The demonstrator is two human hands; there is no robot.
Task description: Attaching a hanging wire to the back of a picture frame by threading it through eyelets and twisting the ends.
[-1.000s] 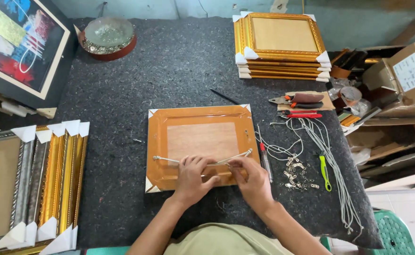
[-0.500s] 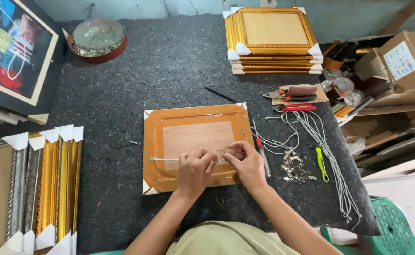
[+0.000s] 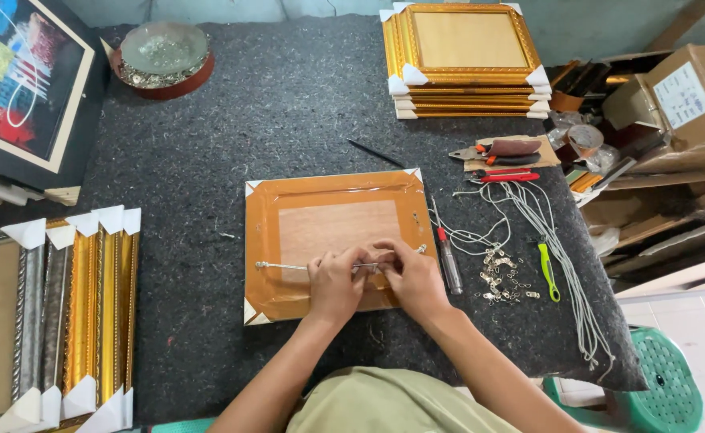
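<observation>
Item, as I logged it remotely: face-down picture frame (image 3: 338, 240) at mid-desk (image 3: 288, 104), left hand (image 3: 335, 282) and right hand (image 3: 413, 277) both pinching the hanging wire (image 3: 288, 265) taut across its back, seemingly for fastening; screwdriver (image 3: 447, 258) and hooks (image 3: 503, 275) just right.

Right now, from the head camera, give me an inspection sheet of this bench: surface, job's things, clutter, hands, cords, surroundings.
Surface: dark felt table, flecked with lint.
Job's things: picture frame lying back up, white corner guards; hanging cord stretched across its back.
Clutter: screwdriver, pile of metal hangers, green tool, pliers, black pencil.
Hands: left hand and right hand side by side on the cord, fingers pinching it.
Cords: bundle of grey cords on the right, trailing towards the table edge.
Surroundings: stack of gold frames at the far edge, gold frames on the left, glass bowl, painting, cardboard box, green stool.
</observation>
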